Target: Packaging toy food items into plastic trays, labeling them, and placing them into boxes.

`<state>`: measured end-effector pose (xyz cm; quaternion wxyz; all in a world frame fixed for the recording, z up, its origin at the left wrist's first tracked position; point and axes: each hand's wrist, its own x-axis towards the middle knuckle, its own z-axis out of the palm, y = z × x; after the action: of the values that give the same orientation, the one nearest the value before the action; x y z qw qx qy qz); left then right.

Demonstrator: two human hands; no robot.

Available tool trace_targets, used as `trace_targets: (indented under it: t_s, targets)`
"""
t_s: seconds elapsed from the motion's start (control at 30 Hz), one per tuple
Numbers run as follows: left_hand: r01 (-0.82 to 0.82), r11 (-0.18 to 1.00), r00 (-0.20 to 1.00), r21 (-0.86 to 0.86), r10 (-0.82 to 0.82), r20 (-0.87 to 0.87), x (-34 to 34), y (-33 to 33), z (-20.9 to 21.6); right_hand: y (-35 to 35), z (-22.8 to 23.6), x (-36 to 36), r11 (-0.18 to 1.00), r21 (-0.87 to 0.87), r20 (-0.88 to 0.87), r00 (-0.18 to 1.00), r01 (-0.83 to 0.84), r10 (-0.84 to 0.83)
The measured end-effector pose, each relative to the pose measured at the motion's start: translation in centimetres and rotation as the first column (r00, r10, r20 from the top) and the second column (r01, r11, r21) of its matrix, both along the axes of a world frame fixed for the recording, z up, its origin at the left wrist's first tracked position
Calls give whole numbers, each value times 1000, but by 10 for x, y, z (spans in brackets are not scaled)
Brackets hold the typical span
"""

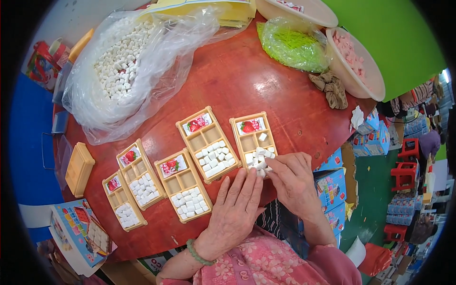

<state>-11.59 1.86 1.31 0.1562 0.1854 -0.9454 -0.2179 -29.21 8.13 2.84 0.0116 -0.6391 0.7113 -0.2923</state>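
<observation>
At the near edge of the rightmost cream tray (233, 129), my left hand (232, 211) lies with its fingers stretched out and nearly flat, their tips beside the white pieces. My right hand (293, 185) comes in from the right, its fingers bunched on small white marshmallows (259, 158) heaped in the tray's large compartment. Its fingertips partly cover them. One white marshmallow (262, 137) sits alone in a small compartment. A strawberry-printed packet (251, 126) fills the far compartment. Beside it stands another tray (216, 129) with a packet and white marshmallows.
Three more filled trays (159, 164) stand to the left, near some empty stacked trays (80, 168). A clear bag of white marshmallows (121, 61) lies at the back left. Behind right are a green-filled bag (292, 42), a bowl of pink pieces (373, 83) and a crumpled brown cloth (330, 89).
</observation>
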Motion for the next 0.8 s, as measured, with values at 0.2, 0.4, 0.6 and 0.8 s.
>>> trace_targets:
  t_s: [0.2, 0.4, 0.6, 0.8]
  targets:
    - [26, 1000, 999, 14, -27, 40, -1, 0, -5, -10, -5, -4, 999, 43, -19, 999, -24, 25]
    - [26, 999, 996, 18, -28, 82, 1, -1, -4, -13, 4, -9, 999, 38, 53, 999, -10, 8]
    - [25, 999, 996, 34, -28, 80, 1, 0, -5, -22, 9, -11, 996, 56, 67, 995, -73, 69]
    - [22, 999, 997, 34, -24, 67, 2, 0, -7, -26, 10, -5, 995, 61, 36, 996, -84, 82]
